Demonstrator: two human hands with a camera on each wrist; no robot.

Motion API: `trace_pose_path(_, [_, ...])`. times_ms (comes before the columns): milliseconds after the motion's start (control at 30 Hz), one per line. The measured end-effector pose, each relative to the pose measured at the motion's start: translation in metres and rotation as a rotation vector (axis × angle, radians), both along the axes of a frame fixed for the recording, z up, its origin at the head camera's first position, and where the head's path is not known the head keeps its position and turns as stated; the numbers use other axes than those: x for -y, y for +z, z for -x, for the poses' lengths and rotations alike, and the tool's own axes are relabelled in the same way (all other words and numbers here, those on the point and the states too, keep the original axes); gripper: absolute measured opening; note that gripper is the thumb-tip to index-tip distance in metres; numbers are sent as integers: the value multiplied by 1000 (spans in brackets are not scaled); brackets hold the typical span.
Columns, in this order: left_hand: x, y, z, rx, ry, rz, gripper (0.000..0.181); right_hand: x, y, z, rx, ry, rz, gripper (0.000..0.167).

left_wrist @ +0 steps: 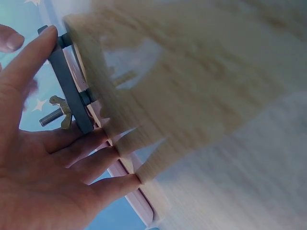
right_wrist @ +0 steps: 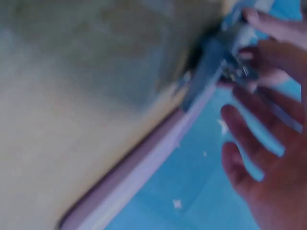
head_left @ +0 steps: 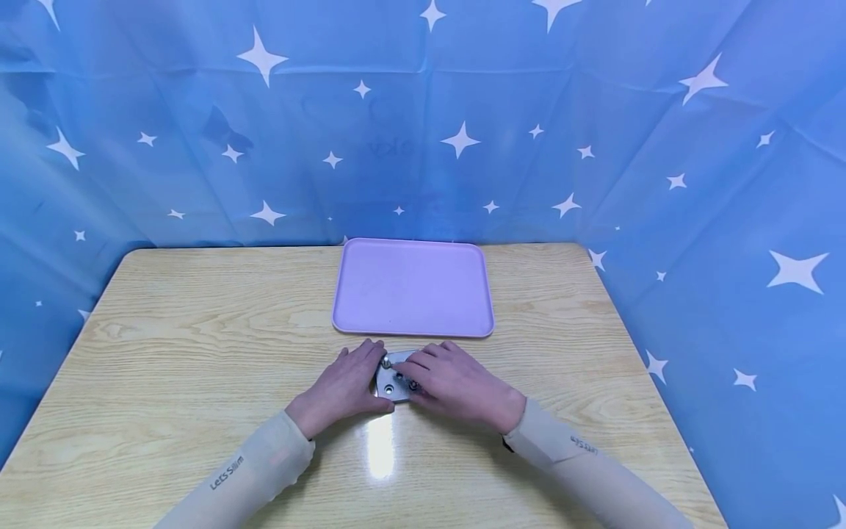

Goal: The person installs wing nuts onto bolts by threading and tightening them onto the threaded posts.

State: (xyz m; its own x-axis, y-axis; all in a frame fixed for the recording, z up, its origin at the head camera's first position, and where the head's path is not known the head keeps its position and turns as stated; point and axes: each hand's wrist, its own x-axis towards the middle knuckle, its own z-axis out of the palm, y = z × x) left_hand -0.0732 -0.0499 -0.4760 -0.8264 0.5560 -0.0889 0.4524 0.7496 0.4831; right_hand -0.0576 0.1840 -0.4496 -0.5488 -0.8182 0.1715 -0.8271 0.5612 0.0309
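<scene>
A silver metal plate (head_left: 382,378) lies on the table between both hands. My left hand (head_left: 349,383) grips its left side, thumb at the near edge and fingers at the far edge. Seen edge-on in the left wrist view, the plate (left_wrist: 68,79) stands on short dark feet. A brass-coloured wing nut (left_wrist: 66,112) sits on a threaded bolt (left_wrist: 51,117) close to the left fingers. My right hand (head_left: 457,382) bends over the plate's right part, its thumb and index finger pinching a small metal fastener (head_left: 413,384). Blur in the right wrist view hides the fastener's kind.
Just beyond the plate lies a purple tray (head_left: 413,286), near the back edge of the wooden table (head_left: 198,330). A blue curtain (head_left: 297,147) with white stars hangs behind and along the sides of the table.
</scene>
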Motion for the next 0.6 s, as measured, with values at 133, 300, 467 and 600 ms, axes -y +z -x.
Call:
trace_pose_path(133, [0, 0, 0, -13, 0, -3, 92, -6, 7, 1, 23, 87, -79, 36])
trace_pose_path(300, [-1, 0, 0, -9, 4, 3, 92, -7, 7, 0, 27, 121, -194, 30])
trace_pose_path(467, [-1, 0, 0, -4, 5, 3, 92, -8, 4, 0, 15, 107, -199, 27])
trace_pose_path(600, [-1, 0, 0, -6, 1, 3, 92, -8, 2, 1, -14, 108, -195, 26])
